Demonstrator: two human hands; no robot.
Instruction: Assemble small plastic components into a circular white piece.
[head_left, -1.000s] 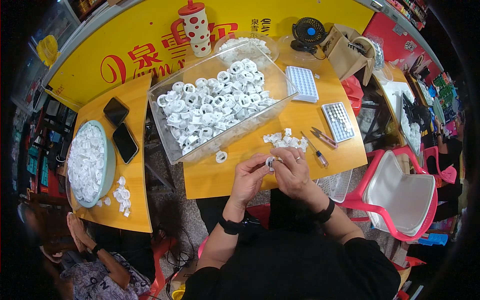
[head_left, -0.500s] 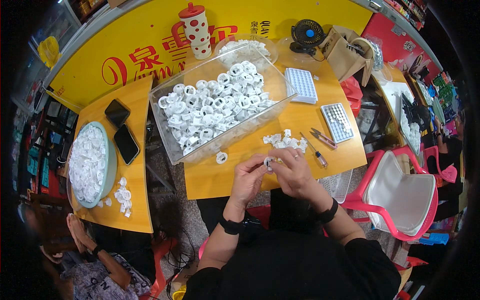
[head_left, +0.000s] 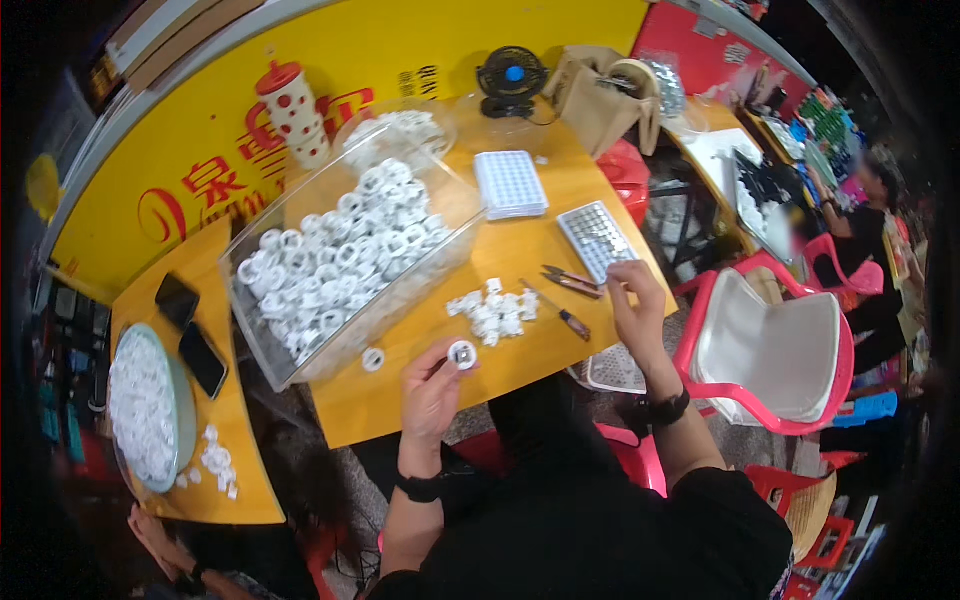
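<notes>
Left hand [head_left: 432, 395] pinches a round white part [head_left: 462, 355] above the near edge of the desk [head_left: 350, 415]. Right hand [head_left: 640, 305] is beside the tray [head_left: 577, 250]; grip unclear from here.

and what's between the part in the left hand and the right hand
In the head view, from the part to the right hand: white pieces, a screwdriver, then pliers, all on the table.

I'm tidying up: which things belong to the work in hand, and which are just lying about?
Likely belonging: round white part, in left hand; tray of small pieces, near right hand; clear bin of white parts; loose white pieces; screwdriver.

Apparently lying about: spotted tumbler; fan; phones; bag.
</notes>
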